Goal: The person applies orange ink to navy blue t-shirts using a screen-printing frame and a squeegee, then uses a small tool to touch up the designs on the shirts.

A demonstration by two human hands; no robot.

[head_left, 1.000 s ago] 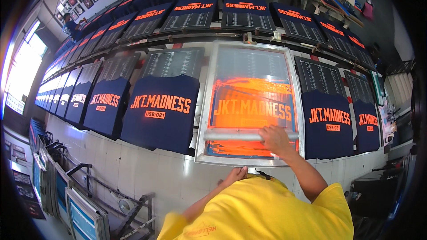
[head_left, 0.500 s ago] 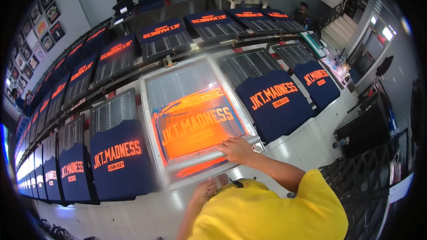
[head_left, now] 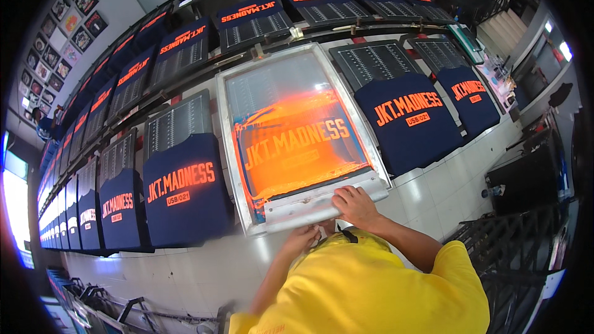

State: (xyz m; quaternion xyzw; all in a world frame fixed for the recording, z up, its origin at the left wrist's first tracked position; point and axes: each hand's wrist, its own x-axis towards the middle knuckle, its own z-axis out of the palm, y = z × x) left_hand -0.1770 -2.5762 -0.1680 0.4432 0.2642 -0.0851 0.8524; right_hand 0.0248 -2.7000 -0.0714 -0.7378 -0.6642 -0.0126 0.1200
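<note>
A long bench [head_left: 371, 28] carries two rows of black platens [head_left: 176, 122] marked with pale lines. On the near row, a metal-framed screen [head_left: 224, 117] lies flat at the clock's centre, over one platen. Navy shirts with orange lettering cover the lower parts of others: one shirt [head_left: 185, 210] between 8 and 9 o'clock, another [head_left: 411, 145] at 3. Far-row shirts [head_left: 250, 18] lie from 10 round to 1.

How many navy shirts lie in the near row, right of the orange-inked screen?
2: the nearer shirt just right of the screen, and the farther shirt beyond it, farther right.
</note>
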